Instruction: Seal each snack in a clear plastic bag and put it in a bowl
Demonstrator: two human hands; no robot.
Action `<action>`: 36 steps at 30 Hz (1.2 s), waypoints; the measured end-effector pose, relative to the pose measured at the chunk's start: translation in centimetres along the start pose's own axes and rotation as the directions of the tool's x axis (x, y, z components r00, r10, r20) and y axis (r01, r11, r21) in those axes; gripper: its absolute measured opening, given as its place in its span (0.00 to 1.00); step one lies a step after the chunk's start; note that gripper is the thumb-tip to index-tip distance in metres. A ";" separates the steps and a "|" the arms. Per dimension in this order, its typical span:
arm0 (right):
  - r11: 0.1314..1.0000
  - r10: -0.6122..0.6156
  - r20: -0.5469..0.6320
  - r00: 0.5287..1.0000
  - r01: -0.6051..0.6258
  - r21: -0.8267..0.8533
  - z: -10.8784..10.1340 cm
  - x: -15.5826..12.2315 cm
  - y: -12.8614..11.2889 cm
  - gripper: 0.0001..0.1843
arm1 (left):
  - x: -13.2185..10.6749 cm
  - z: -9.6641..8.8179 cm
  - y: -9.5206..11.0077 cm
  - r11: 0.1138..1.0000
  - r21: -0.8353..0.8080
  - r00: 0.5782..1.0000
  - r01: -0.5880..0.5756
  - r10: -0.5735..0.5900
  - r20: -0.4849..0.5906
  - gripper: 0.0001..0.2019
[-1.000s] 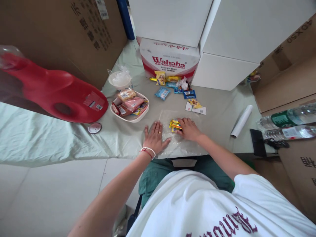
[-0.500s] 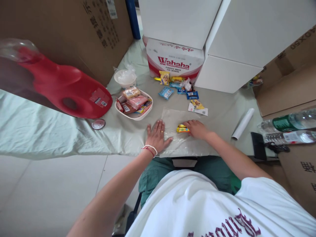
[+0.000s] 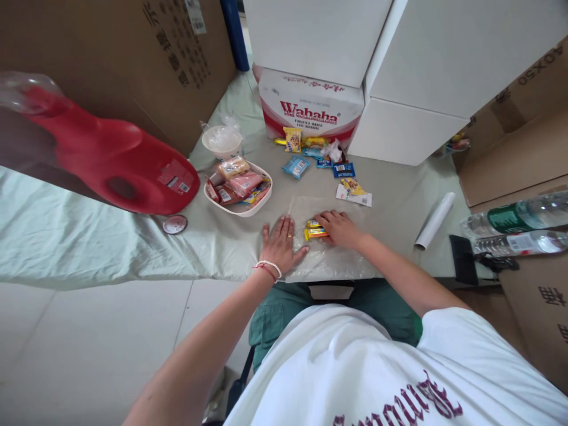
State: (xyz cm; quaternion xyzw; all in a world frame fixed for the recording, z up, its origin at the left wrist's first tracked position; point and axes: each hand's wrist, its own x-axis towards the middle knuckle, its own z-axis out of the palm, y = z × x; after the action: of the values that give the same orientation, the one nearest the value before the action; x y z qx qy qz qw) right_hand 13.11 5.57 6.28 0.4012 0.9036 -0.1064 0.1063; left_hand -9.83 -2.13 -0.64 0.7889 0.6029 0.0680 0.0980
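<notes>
My left hand lies flat, fingers spread, on the left edge of a clear plastic bag or sheet at the front of the table. Over the same plastic, my right hand is closed on the right end of small yellow snack packets. Two yellow wrappers show side by side, and their right ends are hidden under my fingers. Whether the packets lie inside the plastic or on top of it, I cannot tell.
A white basket of snacks and a bowl stand left, near a red jug. Loose snacks, including a blue packet, lie before the Wahaba-style printed carton. A white roll, phone and bottles are right.
My right hand has slid left with the yellow snack packets, closer to my left hand. My left hand stays flat in place. The whole view has shifted slightly.
</notes>
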 end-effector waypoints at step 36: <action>0.984 -0.152 -0.184 0.971 0.132 -0.117 2.9 -1.1 0.9 0.26 | -0.1 0.2 0.0 0.998 0.068 1.000 0.013 -0.014 0.009 0.46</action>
State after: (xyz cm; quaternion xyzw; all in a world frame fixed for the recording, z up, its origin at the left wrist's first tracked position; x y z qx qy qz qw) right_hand 14.83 4.58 3.71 0.3376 0.9404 -0.0274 0.0315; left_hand -9.83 -2.21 -0.88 0.7879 0.6098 0.0430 0.0745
